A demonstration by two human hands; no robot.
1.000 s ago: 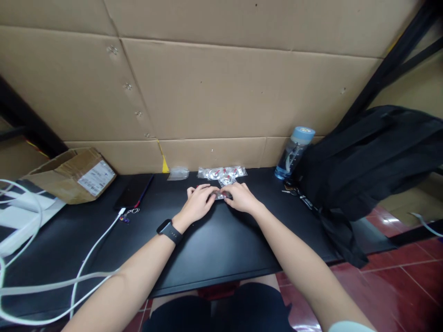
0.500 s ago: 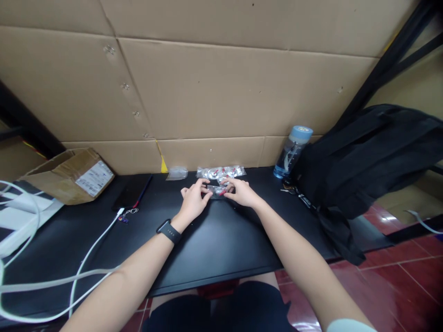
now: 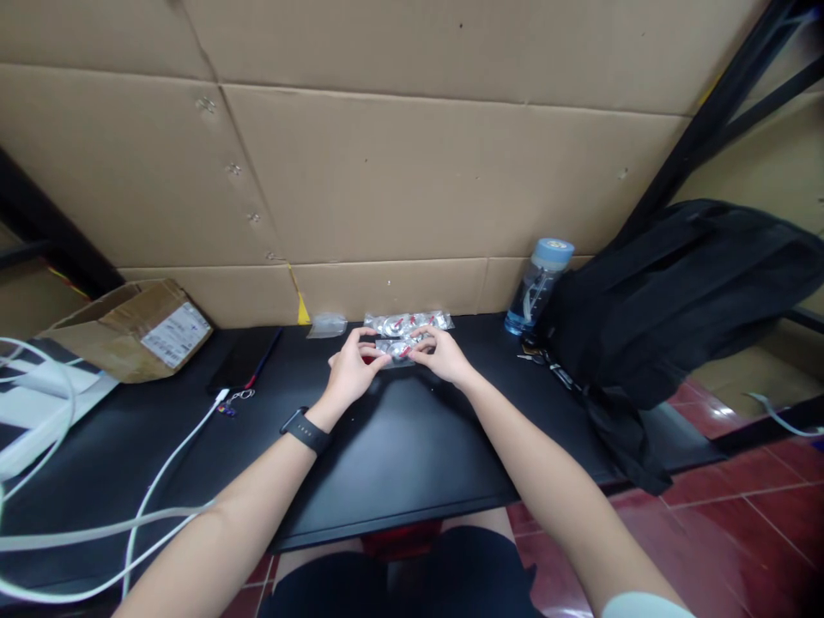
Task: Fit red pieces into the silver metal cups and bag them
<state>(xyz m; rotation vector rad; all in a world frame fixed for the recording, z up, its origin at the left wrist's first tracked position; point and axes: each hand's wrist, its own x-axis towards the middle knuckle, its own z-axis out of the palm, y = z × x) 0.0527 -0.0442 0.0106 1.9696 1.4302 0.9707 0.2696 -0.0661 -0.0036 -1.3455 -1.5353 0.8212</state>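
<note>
A small clear packet [image 3: 397, 350] with a shiny silver and red item inside is held between my two hands, just above the black table [image 3: 412, 455]. My left hand [image 3: 355, 365] pinches its left end between thumb and fingers. At the right end, my right hand [image 3: 439, 354] closes on it the same way. Right behind the fingers lies a row of similar clear packets [image 3: 408, 323] with silver and red contents, against the cardboard wall. An empty-looking clear bag [image 3: 328, 324] rests to their left.
An open cardboard box [image 3: 138, 330], a dark phone [image 3: 241, 365] and white cables [image 3: 171, 455] occupy the left side. On the right stand a blue-lidded bottle [image 3: 539, 283] and a black backpack [image 3: 682, 300], with keys [image 3: 533, 352] beside them. Cardboard [image 3: 386, 180] walls the back.
The packet now lies flatter and shows more of its silver and red contents between my fingertips. The camera view has shifted slightly; both hands keep their hold.
</note>
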